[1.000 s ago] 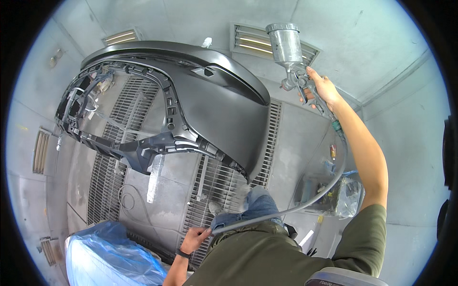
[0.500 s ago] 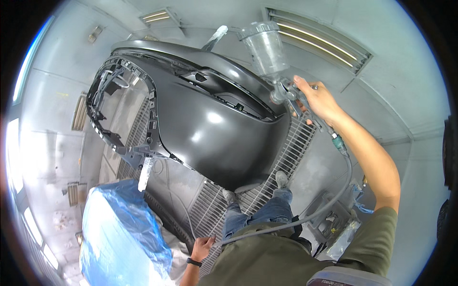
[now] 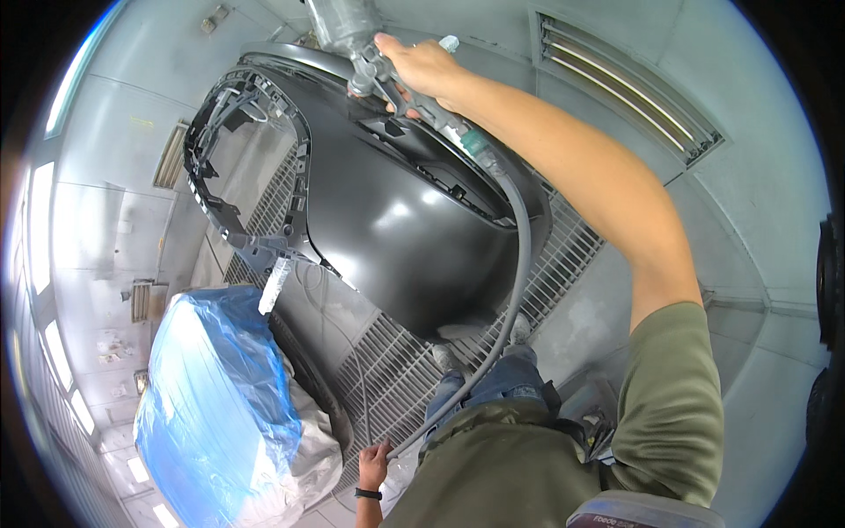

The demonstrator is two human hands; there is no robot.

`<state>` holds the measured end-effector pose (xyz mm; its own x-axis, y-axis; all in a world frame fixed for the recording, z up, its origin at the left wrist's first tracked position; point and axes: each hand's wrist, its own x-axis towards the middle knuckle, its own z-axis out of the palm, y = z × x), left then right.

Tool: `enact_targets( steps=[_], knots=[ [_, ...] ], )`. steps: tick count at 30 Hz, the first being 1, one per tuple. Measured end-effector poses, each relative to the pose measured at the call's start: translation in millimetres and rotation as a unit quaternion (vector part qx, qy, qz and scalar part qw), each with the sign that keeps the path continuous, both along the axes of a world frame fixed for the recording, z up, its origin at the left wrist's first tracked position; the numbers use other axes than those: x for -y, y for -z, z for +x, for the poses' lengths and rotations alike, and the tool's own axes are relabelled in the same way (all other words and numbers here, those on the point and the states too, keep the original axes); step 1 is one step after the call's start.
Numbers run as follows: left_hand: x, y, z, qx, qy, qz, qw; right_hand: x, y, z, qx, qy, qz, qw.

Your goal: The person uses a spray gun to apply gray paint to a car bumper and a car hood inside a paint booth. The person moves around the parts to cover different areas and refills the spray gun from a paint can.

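My right hand [image 3: 421, 70] grips a spray gun [image 3: 374, 75] by its handle, arm stretched out over the far part of a black car bumper [image 3: 396, 233]. The gun's clear cup [image 3: 339, 25] sits on top and is cut off by the picture's upper rim. From a green fitting under the handle, a grey air hose [image 3: 515, 282] curves down past my legs to my left hand [image 3: 374, 465]. That hand, low by my left side with a dark wristband, is closed around the hose. The bumper's glossy curved side faces me.
At lower left stands something large draped in blue plastic film [image 3: 220, 370]. Floor grating [image 3: 387, 361] runs under my feet and the bumper. A wrapped stand arm [image 3: 275, 286] juts out at the bumper's left end. Light fixtures [image 3: 625, 88] are set in the pale walls.
My right hand has swung the spray gun left and farther away across the bumper, pulling the hose over it. My left hand still holds the hose, with little movement.
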<state>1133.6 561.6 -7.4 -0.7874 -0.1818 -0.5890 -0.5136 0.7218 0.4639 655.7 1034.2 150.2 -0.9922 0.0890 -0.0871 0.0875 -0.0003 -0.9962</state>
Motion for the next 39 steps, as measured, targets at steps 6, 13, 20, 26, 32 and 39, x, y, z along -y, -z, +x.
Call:
enact_targets(
  steps=[6, 13, 20, 26, 32, 39],
  knots=[
    [-8.5, 7.1, 8.9, 0.016, 0.013, 0.008, 1.0, -30.1, 25.4, 66.6, 0.072, -0.057, 0.027, 0.995],
    [-12.3, 17.1, -34.7, 0.007, 0.075, 0.016, 0.997, -46.8, 3.4, 118.5, 0.072, 0.037, 0.145, 0.986],
    [-20.2, 17.1, -30.6, -0.073, 0.023, 0.083, 0.994, -8.8, -51.5, 40.4, -0.015, 0.021, 0.191, 0.981],
    [-22.4, 33.9, 13.0, -0.107, -0.053, 0.158, 0.98, 65.7, -63.9, -15.1, -0.036, 0.063, 0.356, 0.932],
    [12.5, 65.8, 24.8, -0.101, -0.035, 0.153, 0.982, 142.5, -71.9, 24.9, -0.014, -0.033, 0.318, 0.947],
    [50.3, 65.4, -14.8, -0.083, -0.008, 0.121, 0.989, 177.8, -80.9, 79.5, 0.014, -0.183, 0.148, 0.972]
  ],
)
